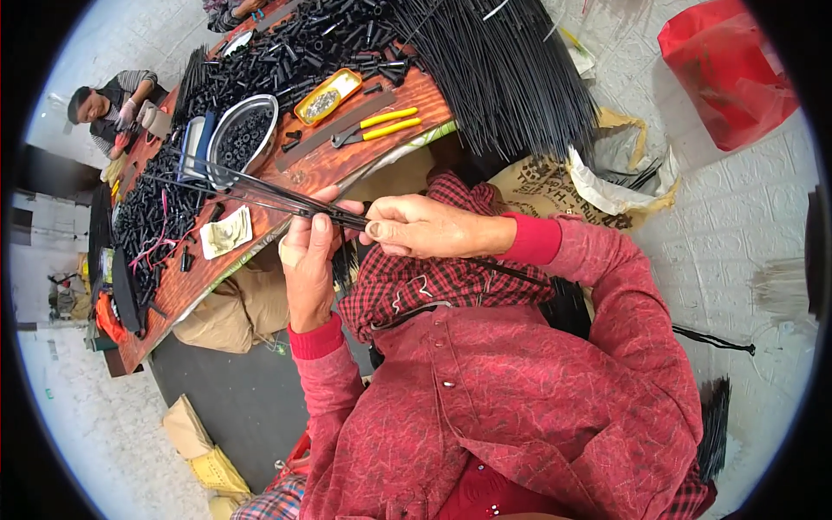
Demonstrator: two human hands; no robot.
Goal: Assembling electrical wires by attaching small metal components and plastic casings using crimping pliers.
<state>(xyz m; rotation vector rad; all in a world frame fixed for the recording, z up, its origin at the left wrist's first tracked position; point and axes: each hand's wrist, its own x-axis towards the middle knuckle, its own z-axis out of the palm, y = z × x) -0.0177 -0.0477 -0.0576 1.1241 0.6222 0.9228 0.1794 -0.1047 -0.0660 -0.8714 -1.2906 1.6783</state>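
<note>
In front of my lap, a slim bundle of thin black rods (276,198) runs between my hands and out over the table edge to the left. My left hand (308,256) is closed round the bundle, thumb up along it. Just to its right, my right hand (425,227) pinches the bundle's near end between thumb and fingers. What exactly sits at the fingertips is too small to make out. A black rod (516,274) shows below my right wrist.
The wooden table (418,97) carries heaped black tubular parts (286,61), a metal dish (270,117), a yellow tray (351,78), yellow-handled pliers (381,128) and a stained square pad (227,232). Long black rods (503,78) overhang its right end. Another person (121,108) works far left.
</note>
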